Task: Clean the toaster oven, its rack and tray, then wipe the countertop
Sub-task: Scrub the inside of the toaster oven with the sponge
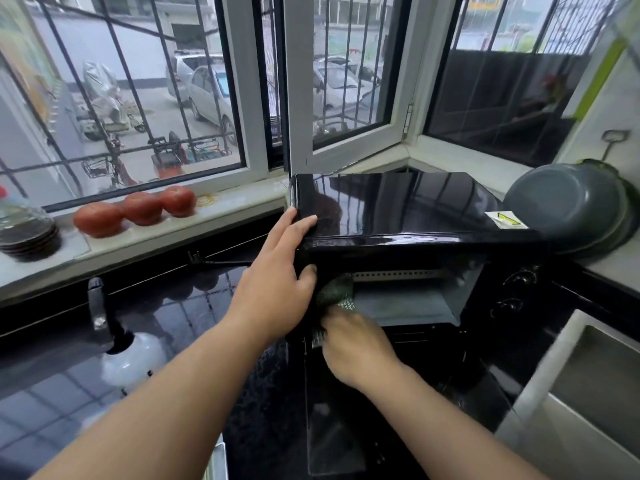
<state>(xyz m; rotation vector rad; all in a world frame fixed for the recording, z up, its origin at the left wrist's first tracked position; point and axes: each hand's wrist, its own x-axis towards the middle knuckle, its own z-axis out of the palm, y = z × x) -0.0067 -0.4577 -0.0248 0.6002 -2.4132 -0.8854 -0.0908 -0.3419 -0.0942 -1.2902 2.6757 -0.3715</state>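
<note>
A glossy black toaster oven (398,206) stands on the dark countertop (194,306) with its glass door (332,427) folded down toward me. My left hand (280,275) grips the oven's top left front corner, fingers over the top and thumb at the cavity's edge. My right hand (356,344) holds a green scouring cloth (336,294) and presses it against the left side of the oven's open cavity. Part of the cloth is hidden under my fingers. The cavity's pale floor (401,306) shows behind the cloth.
Three tomatoes (138,209) lie on the window sill, with a stack of dark plates (29,237) at its left end. Grey bowls (571,206) lean right of the oven. A steel sink (588,386) lies at the right. A white spray bottle (128,355) and a plug (197,258) lie on the counter.
</note>
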